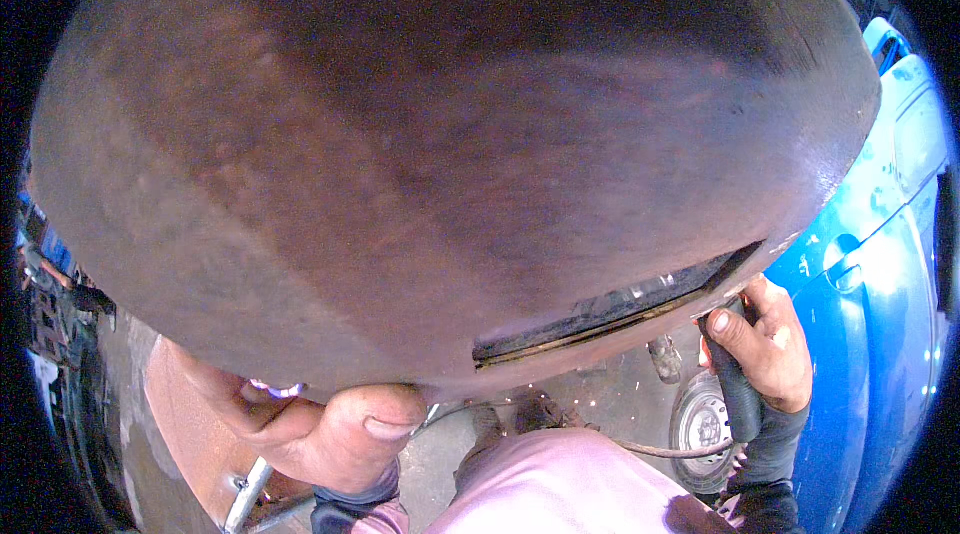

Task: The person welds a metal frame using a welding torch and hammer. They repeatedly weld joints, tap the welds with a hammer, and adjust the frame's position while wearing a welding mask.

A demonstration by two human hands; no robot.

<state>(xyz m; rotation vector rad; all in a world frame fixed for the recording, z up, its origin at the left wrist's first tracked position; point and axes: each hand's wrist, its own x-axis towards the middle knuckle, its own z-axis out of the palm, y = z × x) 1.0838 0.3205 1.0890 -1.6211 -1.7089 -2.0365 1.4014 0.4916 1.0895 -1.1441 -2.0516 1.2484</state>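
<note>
A large brown, curved shell (400,184) fills most of the view; it looks like a welding mask. A narrow, dark window (620,306) is set into its lower right part. At the shell's lower edge, my left hand (310,429) grips it, thumb bent at the rim and some fingers hidden. To the right, my right hand (768,346) is closed round a black, tube-like handle (738,379) close beside the shell's edge. The front end of that tool is hidden, so I cannot tell its kind.
A blue car body (870,314) stands close on my right. A wheel with a pale rim (703,424) lies low beyond my right forearm, near a thin hose (665,451). At lower left there is a rusty brown panel (180,434) with a metal tube (247,496).
</note>
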